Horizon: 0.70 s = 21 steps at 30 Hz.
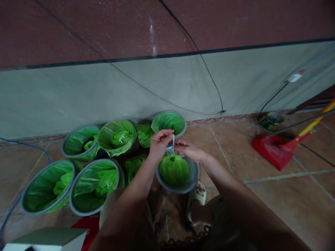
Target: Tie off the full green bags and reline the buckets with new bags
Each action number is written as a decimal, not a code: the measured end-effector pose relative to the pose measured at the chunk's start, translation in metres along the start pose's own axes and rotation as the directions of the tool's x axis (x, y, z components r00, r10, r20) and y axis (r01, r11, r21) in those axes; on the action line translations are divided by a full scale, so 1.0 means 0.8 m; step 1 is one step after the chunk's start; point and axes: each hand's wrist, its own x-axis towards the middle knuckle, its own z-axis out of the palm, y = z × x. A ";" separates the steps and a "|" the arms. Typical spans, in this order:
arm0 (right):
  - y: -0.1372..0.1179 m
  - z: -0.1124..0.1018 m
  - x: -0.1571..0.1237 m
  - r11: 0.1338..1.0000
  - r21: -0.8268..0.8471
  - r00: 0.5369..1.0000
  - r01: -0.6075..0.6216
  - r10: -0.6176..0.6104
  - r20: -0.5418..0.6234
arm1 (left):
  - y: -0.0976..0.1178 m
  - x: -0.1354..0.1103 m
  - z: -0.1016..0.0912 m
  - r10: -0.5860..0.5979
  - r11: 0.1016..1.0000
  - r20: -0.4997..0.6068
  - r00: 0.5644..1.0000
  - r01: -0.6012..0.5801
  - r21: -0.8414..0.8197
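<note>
In front of my feet stands a grey bin point(193, 176), and above its opening hangs a bunched green plastic bag point(175, 170). The bag's neck is gathered, and white drawstrings point(173, 140) rise from it. My left hand point(159, 146) pinches a drawstring between thumb and fingers. From the other side my right hand point(191, 150) grips the string close to the bag's neck; some of its fingertips are hidden behind the string and the bag. Whether the bag's bottom touches the bin's floor cannot be seen.
Several bins lined with green bags, such as a front-left bin point(47, 188) and a back bin point(170, 122), stand left and behind. A red dustpan point(274, 150) lies right on the tiles. Cables run along the wall point(131, 101). A white box point(47, 240) is at lower left.
</note>
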 end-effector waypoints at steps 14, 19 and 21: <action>0.010 -0.017 0.016 0.978 0.202 0.973 -0.043 0.087 -0.212 | -0.090 -0.029 -0.001 -0.278 0.937 0.097 0.956 0.247 0.248; 0.013 -0.016 0.015 0.972 0.232 0.971 -0.021 0.075 -0.226 | -0.098 -0.049 0.012 -0.208 0.848 0.339 0.918 -0.004 0.531; 0.016 -0.014 0.014 0.966 0.257 0.973 -0.021 0.079 -0.216 | -0.099 -0.050 0.015 -0.221 0.833 0.320 0.921 0.008 0.553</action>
